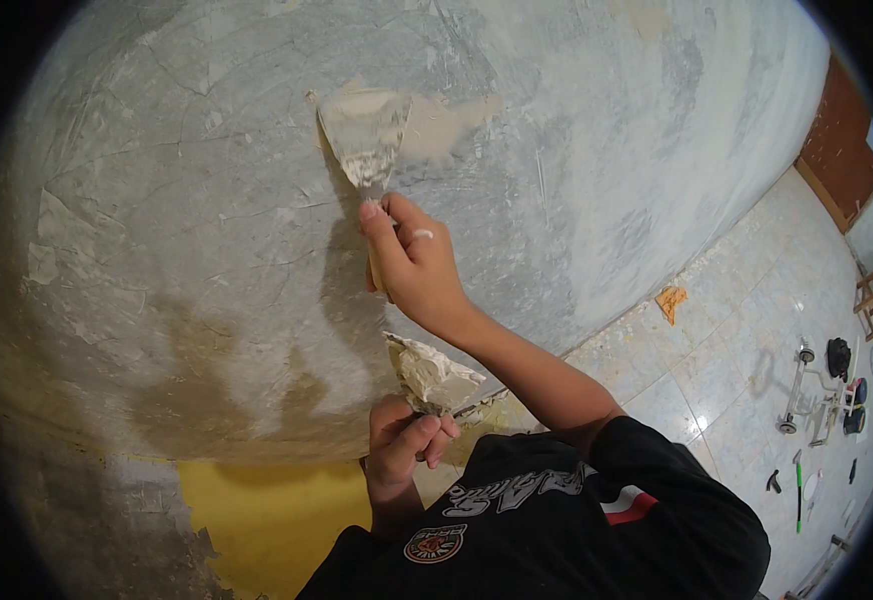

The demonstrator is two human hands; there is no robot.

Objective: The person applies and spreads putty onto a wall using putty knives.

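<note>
My right hand is closed round the handle of a putty knife. Its wide blade, smeared with pale filler, lies against the grey wall. Beside the blade a cream patch of filler spreads to the right over the wall. Lower down, close to my chest, my left hand grips a second filling knife by its lower end. A thick lump of cream filler is heaped on that blade and covers most of it.
A yellow painted strip shows below the wall's lower left. To the right runs a tiled floor with an orange scrap, a wheeled metal frame and a green-handled tool. A brown door stands far right.
</note>
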